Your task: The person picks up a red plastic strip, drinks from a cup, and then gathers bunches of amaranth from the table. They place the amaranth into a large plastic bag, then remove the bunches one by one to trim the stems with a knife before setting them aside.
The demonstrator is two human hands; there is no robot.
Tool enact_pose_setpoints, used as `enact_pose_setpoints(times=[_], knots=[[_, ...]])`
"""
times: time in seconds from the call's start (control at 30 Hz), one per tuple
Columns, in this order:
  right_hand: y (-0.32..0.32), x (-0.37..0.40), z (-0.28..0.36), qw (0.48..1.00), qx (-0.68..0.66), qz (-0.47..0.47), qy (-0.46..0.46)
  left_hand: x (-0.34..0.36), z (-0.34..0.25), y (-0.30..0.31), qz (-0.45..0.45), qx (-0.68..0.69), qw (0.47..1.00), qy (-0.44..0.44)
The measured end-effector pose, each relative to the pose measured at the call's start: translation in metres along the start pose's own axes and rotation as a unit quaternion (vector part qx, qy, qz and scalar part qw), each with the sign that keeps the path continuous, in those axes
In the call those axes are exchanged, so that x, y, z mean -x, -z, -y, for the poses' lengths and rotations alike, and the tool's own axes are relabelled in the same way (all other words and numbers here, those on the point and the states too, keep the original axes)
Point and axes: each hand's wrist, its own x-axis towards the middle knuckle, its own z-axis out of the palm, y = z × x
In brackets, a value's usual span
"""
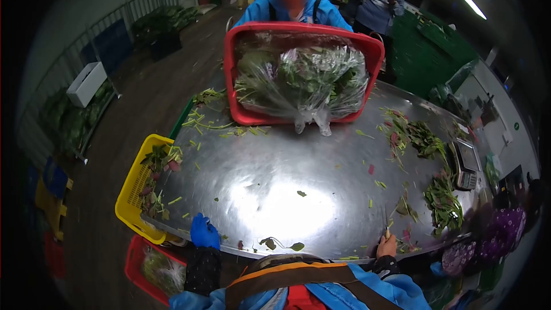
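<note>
My left hand (204, 232), in a blue glove, rests at the near left edge of the metal table (270, 163). Its fingers look loosely bent, with nothing visible in them. At the near right edge, my bare right hand (387, 247) is closed around the handle of a small knife (388, 232), blade pointing away from me. Across the table, a person in a blue jacket is behind a tilted red crate (231, 89). Inside it is a clear plastic bag of leafy greens (321, 74). The hands on that crate are hard to make out.
A yellow basket (127, 200) with leaf scraps adjoins the left edge, above a red crate (133, 264) holding bagged greens. Bunches of greens (445, 204) lie at right by a scale (465, 163). Cut stems litter the table. A person in purple sleeves (502, 232) is at right.
</note>
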Motion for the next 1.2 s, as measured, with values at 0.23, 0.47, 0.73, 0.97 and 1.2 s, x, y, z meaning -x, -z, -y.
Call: enact_pose_setpoints(times=[0.23, 0.47, 0.73, 0.97, 1.2], knots=[[0.003, -0.001, 0.001, 1.000, -0.016, 0.010, -0.015, -0.003, -0.003, 0.002, -0.017, 0.020, 0.999, -0.032], [-0.001, -0.004, -0.003, 1.000, -0.014, 0.018, -0.015, -0.001, -0.006, 0.004, -0.004, 0.050, 0.999, -0.001], [-0.003, 0.012, 0.022, 0.964, -0.194, -0.016, 0.183, -0.007, -0.016, 0.016, 0.082, 0.050, 0.993, 0.067], [0.009, 0.047, 0.118, 0.873, -0.166, 0.185, 0.421, -0.004, -0.004, 0.004, 0.009, 0.024, 0.999, -0.028], [0.025, -0.072, 0.196, 0.823, -0.291, 0.098, 0.478, -0.018, -0.032, 0.012, 0.045, -0.023, 0.996, -0.071]])
